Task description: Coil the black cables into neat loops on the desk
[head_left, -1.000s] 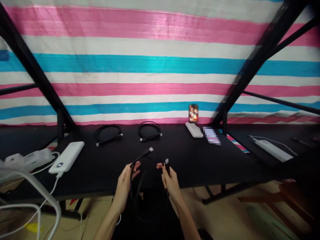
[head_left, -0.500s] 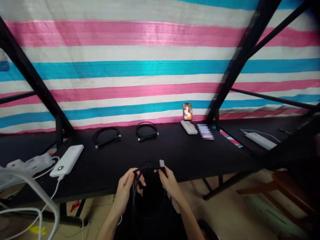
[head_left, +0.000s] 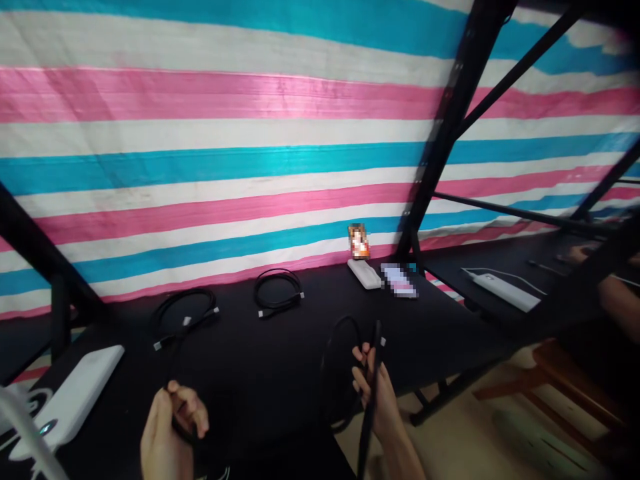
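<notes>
My left hand (head_left: 170, 427) is closed on one end of a black cable (head_left: 173, 367); a pale plug (head_left: 187, 321) at the end points up, in front of a coil on the table. My right hand (head_left: 380, 390) grips the looped part of the same cable, which hangs in wide loops on both sides of the fingers. A light connector (head_left: 383, 341) shows beside that hand. Behind the hands lie two coiled black cables, one on the left (head_left: 207, 297) and one nearer the middle (head_left: 277, 308), both with pale plugs.
On the black table (head_left: 250, 360) stand a white power bank (head_left: 83, 393) at left and a small white device (head_left: 365, 274) below a pixelated screen (head_left: 359, 241). A pixelated phone-like item (head_left: 399, 280) lies beside it. Another person's arm (head_left: 620, 300) and a white power bank (head_left: 507, 291) are at right.
My hands have moved apart, left hand leftward with a cable end, right hand rightward with the loops. The camera view has shifted, too.
</notes>
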Demonstrator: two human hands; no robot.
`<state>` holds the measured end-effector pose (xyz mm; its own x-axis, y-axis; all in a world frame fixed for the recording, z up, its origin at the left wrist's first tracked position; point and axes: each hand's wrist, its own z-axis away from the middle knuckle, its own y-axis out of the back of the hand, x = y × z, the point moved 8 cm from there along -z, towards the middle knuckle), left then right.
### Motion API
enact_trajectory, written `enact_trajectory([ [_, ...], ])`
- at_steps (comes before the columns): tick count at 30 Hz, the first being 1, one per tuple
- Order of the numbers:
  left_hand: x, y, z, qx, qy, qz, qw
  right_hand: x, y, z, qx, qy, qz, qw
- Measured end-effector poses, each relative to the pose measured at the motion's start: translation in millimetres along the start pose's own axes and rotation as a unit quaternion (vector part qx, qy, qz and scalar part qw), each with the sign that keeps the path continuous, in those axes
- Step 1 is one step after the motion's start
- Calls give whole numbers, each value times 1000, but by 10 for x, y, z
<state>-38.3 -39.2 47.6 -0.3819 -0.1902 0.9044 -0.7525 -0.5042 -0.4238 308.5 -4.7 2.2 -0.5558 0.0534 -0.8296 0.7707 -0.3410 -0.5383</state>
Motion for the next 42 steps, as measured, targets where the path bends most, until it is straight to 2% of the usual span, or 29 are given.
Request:
enact_trajectory([
  [4,47,41,-102,26,-14,-12,999,-62,158,-116,10,1,-13,1000],
  [7,61,3,-151,43,-40,-41,997,-8,238,-227,1,-7,-14,1000],
  [12,-144,-241,-197,14,-34,-132,991,154,251,-388,-5,-40,15,999],
  [15,-257,-381,-241,-5,-31,-162,986,132,188,-457,-11,-25,58,998],
  [17,-274,-424,-281,8,-42,-164,986,108,129,-501,-26,-16,79,996],
  [23,-345,-379,-416,74,-67,-149,984,108,86,-604,-28,-15,106,994],
  [30,-632,-337,-582,43,3,-179,983,131,29,-610,-43,-9,153,987],
  [38,-646,-318,-573,39,-2,-154,987,159,18,-628,-51,12,163,985],
  [42,-718,-324,-549,18,26,-159,987,139,-1,-620,-50,19,168,984],
])
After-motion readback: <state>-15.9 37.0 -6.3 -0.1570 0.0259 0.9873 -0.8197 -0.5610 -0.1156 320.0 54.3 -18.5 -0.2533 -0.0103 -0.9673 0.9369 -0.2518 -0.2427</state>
